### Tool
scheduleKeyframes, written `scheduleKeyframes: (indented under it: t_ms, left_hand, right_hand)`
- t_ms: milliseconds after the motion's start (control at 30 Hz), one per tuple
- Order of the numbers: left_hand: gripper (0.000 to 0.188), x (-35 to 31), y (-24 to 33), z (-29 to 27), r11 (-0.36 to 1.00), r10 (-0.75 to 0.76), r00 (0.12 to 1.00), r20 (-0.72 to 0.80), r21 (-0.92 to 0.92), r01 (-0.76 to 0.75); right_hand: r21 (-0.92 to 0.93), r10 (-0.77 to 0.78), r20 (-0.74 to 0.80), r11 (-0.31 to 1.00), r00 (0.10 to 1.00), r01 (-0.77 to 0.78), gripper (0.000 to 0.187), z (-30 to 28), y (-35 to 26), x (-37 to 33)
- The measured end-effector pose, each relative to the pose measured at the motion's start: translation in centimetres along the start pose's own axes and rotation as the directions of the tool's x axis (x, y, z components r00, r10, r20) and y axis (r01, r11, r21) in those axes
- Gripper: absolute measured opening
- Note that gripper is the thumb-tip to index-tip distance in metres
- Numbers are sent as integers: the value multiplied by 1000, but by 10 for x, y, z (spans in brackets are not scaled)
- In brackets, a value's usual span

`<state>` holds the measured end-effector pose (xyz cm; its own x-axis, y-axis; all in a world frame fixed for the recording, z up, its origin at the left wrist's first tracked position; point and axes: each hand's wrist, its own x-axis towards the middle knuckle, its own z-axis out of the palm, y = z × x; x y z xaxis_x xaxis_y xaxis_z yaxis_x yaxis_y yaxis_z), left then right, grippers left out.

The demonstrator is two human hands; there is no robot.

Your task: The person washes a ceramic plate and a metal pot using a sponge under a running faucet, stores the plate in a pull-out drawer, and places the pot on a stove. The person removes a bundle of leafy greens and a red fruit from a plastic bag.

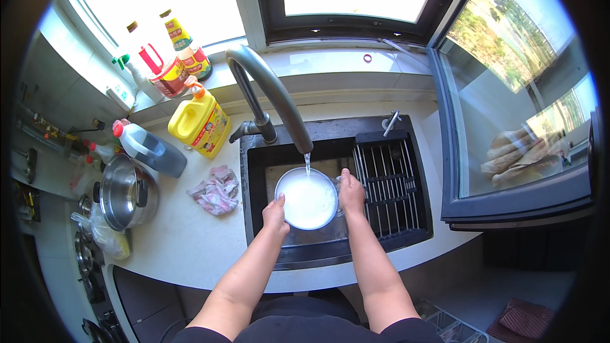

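Note:
Water runs from the grey faucet (267,95) into a round white bowl (307,206), which looks full of whitish, cloudy liquid. The bowl is over the black sink (255,181). My left hand (275,217) grips the bowl's left rim, thumb on the edge. Close to the bowl's right side, my right hand (351,194) is closed with its thumb upward. A small greyish patch shows between that hand and the bowl. The right fingers are mostly hidden, so what they hold cannot be made out.
A black rack (387,184) covers the sink's right part. Left of the sink lie a crumpled pinkish cloth (216,190), a yellow jug (200,122), a grey jug (152,149) and a steel pot (127,194). An open window sash (448,152) juts over the right counter.

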<state>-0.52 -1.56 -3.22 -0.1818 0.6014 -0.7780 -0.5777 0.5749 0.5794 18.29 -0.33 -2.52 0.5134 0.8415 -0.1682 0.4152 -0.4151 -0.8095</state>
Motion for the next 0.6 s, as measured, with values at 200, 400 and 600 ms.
scheduleKeyframes:
  t_ms: [200,400,600]
  left_hand:
    - [43,26,-22,-16,992,-110,989,98,-52,115]
    - [48,21,-19,5,994,106,989,107,29,-109]
    - [48,19,14,14,937,342,934,101,42,-347]
  right_hand:
    - [-481,-53,-54,876,997,21,37,-61,31,15]
    - [92,-107,148,991,983,94,49,-46,28,3]
    - [380,-15,611,883,791,-276,31,-15,7,-20]
